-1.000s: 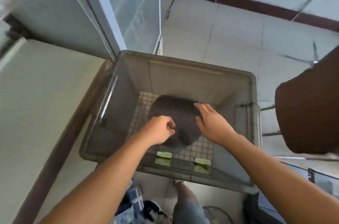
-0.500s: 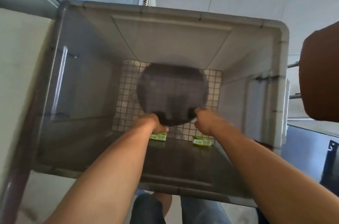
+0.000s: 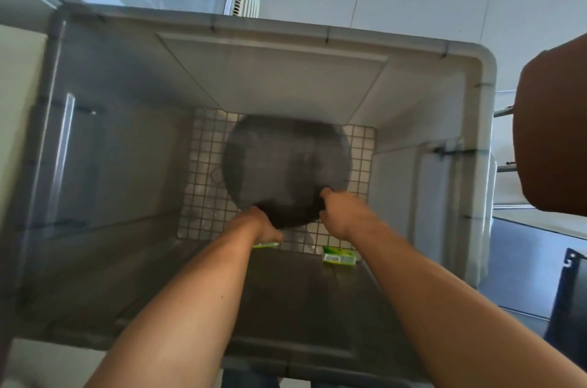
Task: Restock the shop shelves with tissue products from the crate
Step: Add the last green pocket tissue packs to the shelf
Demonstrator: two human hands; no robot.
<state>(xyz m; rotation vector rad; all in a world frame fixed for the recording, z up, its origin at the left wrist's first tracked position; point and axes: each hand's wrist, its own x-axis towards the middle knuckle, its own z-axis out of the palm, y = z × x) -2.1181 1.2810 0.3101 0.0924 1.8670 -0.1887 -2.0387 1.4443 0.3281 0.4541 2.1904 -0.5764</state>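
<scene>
Packs (image 3: 338,256), green-white, small, flat on crate (image 3: 317,76) floor.

Grey crate (image 3: 317,48), white grid-pattern floor inside; dark grey round patch (image 3: 286,162) on it; green-white packs (image 3: 338,256) at crate's near wall
</scene>
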